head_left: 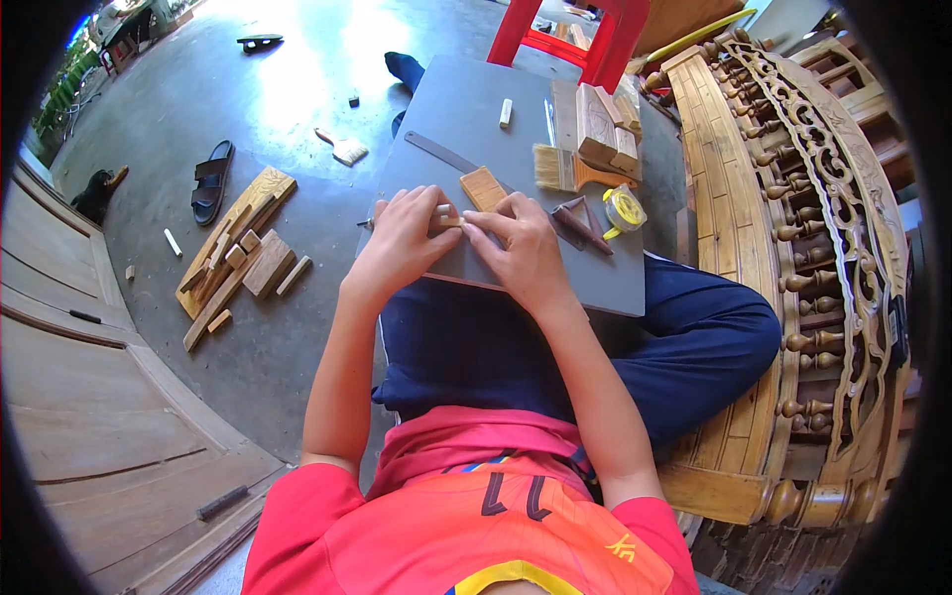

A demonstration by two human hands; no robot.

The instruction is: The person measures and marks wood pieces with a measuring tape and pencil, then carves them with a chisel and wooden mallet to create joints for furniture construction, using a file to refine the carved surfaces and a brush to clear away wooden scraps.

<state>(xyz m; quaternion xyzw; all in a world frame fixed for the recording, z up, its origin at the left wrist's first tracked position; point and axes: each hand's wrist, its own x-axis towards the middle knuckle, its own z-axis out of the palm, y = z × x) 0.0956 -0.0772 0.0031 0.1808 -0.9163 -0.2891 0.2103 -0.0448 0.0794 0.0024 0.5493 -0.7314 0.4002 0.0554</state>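
Observation:
My left hand (405, 236) and my right hand (522, 250) meet over the near part of a grey board (436, 99). Between their fingertips is a small pale stick (451, 222), pinched from both sides and partly hidden by the fingers. A thin metal tip (365, 224) shows at the outer side of my left hand; what it belongs to is hidden. Just beyond my hands, a small wooden block (483, 188) lies by a steel ruler (436, 152). Right of my right hand sits a brown-handled tool (583, 228) beside a yellow tape measure (625, 210).
A paintbrush (555, 167), wooden blocks (597, 124) and a white stick (506, 113) lie on the board. A red stool (601, 59) stands behind it. Wood offcuts (268, 264), a sandal (210, 183) and another brush (343, 148) are on the floor. A carved wooden bench (729, 188) borders the right.

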